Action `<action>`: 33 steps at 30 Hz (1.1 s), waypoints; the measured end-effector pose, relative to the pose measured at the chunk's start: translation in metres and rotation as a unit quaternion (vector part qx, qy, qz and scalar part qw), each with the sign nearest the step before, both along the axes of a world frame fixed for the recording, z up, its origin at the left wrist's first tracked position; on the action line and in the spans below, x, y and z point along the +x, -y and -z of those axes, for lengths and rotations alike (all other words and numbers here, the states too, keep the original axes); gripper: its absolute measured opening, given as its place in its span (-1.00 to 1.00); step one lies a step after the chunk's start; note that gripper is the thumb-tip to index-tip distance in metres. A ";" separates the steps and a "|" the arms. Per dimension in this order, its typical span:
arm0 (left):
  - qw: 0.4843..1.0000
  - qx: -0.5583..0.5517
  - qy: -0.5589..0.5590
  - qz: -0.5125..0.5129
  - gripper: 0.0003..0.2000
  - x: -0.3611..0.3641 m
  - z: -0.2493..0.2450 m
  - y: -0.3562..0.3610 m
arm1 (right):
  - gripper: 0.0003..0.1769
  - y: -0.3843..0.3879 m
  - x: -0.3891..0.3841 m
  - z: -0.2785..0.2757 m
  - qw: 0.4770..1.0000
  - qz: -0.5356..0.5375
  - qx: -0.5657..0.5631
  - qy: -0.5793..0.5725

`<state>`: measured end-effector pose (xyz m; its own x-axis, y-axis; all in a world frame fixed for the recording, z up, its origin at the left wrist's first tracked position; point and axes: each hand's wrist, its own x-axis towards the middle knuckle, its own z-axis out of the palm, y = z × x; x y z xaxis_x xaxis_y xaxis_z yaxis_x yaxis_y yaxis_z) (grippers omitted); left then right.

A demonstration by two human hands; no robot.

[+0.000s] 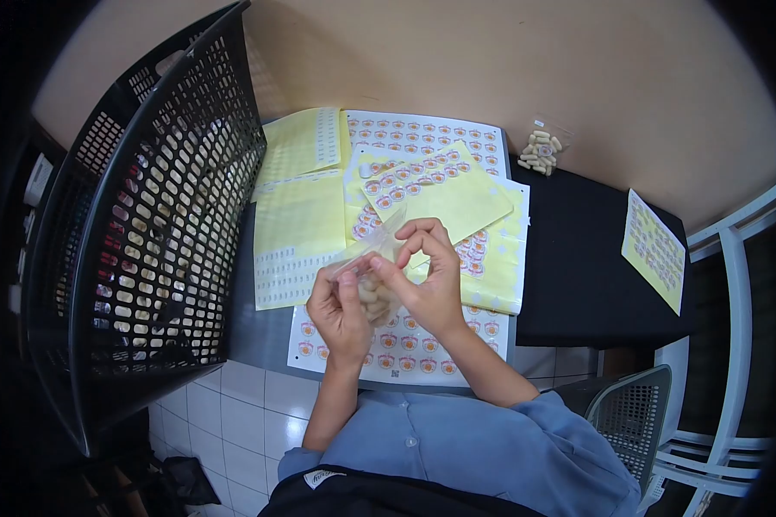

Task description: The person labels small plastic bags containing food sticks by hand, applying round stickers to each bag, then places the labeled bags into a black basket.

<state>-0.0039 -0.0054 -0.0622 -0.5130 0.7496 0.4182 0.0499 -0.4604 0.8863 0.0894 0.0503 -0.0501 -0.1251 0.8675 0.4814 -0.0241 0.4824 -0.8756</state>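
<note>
Over the middle of the desk, a clear plastic bag of pale capsules [375, 303] is held between my two hands. My left hand [340, 317] grips its left side, thumb pressed on the plastic near the top. Around the upper right edge of the bag, the fingers of my right hand [429, 277] are curled and closed. Beneath lie white sheets of round orange-and-pink stickers [405, 343]. Yellow backing sheets [300, 226], some with small labels left on them, are spread to the left. A partly used yellow sticker sheet [444, 194] lies just beyond my hands.
A tall dark perforated basket [84, 258] with things inside stands at the left. Another bag of capsules [541, 155] rests by the wall on the black-covered table [569, 258]. One more sticker sheet [655, 246] lies at its right end. A grey basket [642, 414] is lower right.
</note>
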 end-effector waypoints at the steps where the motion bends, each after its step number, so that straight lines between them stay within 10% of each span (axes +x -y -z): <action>1: 1.000 -0.006 0.010 -0.016 -0.84 -0.003 0.003 0.001 | -0.77 -0.002 0.001 0.004 0.999 0.002 -0.024 -0.026; 13: 0.928 -0.103 0.357 0.031 -0.78 -0.068 0.031 -0.012 | -0.92 -0.138 0.063 0.051 0.968 0.108 0.011 0.227; 33: 0.802 -0.164 0.556 0.144 -0.74 -0.072 0.072 -0.031 | -0.83 -0.203 0.087 0.042 0.875 -0.004 0.054 0.480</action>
<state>-0.0760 0.0259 -0.1338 -0.2184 0.8806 -0.4206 -0.9216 -0.0444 0.3857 0.1762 0.2533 -0.0924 -0.5233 0.8205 0.2303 0.6946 0.5672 -0.4425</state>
